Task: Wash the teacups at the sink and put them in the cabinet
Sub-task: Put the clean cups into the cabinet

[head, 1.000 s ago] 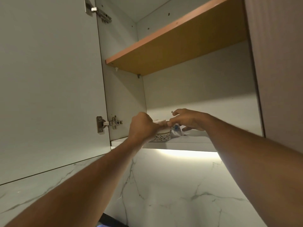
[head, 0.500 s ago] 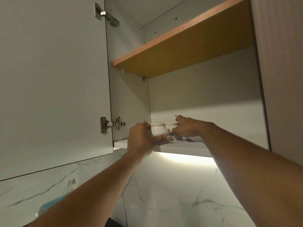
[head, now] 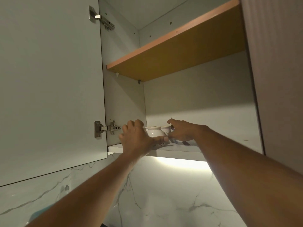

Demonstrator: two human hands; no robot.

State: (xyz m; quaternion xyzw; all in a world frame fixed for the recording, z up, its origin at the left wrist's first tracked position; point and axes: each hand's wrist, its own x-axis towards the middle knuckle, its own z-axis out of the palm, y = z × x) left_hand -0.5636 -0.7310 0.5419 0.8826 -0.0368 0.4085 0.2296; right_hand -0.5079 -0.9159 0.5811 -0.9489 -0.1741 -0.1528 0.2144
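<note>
A white marble-patterned wall (head: 164,194) with grey veins fills the lower part of the view. A warm strip of light (head: 180,162) glows along its top edge, brightest in the middle and fading down the stone. On the wall's left part sits a small grey metal fitting (head: 66,187). Below it, at the lower left, a blurred teal object (head: 40,212) shows, only partly in sight, its kind unclear.

Kitchen, wall cabinet (head: 124,99), marble backsplash (head: 164,194)
</note>
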